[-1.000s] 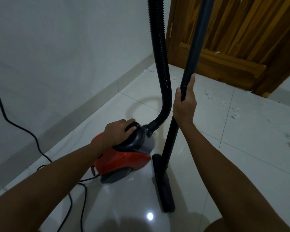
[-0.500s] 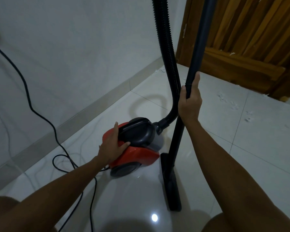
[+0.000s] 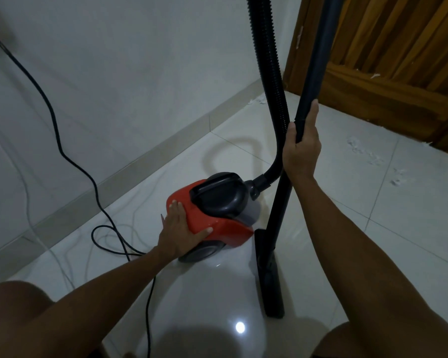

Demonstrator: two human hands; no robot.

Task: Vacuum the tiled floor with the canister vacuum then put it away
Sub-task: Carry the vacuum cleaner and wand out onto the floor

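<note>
Looking down: glossy white tiled floor fills most of the view, with a plain white wall to the left meeting it at a grey skirting strip. Brown slatted wooden door at upper right; white scraps of debris lie on the tiles in front of it, more in the corner by the door frame.

Red canister vacuum with a dark grey top and carry handle sits on the floor near the wall, centre of view. Black ribbed hose rises from its front end and runs out of the top of the view. Black rigid wand tube stands nearly upright just right of the canister, crossing the hose low down; its long black floor nozzle lies flat on the tile. Thin black power cord drops from the upper left of the wall, loops on the floor and reaches the rear of the canister.

My right hand: fingers wrapped round the wand tube, index finger laid up along it. My left hand: fingers straight, palm pressed flat on the red rear shell, thumb spread along its lower edge; nothing grasped.
</note>
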